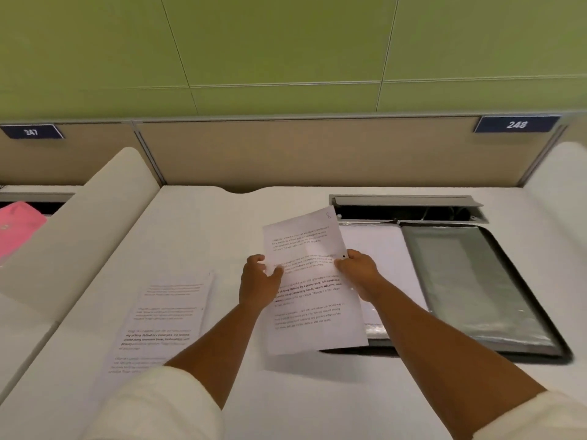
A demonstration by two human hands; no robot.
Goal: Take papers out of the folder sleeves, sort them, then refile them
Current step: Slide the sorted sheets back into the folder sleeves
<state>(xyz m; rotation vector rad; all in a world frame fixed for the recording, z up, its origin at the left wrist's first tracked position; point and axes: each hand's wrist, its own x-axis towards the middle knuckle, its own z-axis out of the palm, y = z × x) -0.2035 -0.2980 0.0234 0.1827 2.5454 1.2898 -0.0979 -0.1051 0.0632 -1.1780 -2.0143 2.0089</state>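
Head view looks down on a white desk [222, 223] where a person holds one printed sheet [313, 290] just above the surface with both hands. The sheet is upright in portrait, its long axis running away from the person and leaning a little to the left at the far end; the top edge, with a handwritten mark near its right corner, points toward the desk's back panel, and the lines of print read across from left to right. The left hand [259, 282] pinches the sheet's left edge about midway up, thumb on the printed face and fingers curled behind. The right hand [359, 273] pinches the right edge at much the same height, thumb on top. The sheet's right side overlaps the open folder [476, 290], which lies flat on the right of the desk with a dark border, a clear plastic sleeve [470, 281] on its right page and a white page [378, 246] showing on its left. To the left of the hands, a small stack of printed papers [165, 322] lies flat on the desk, also portrait, its far end tilted slightly right. Cream sleeves [165, 404] cover both upper arms.
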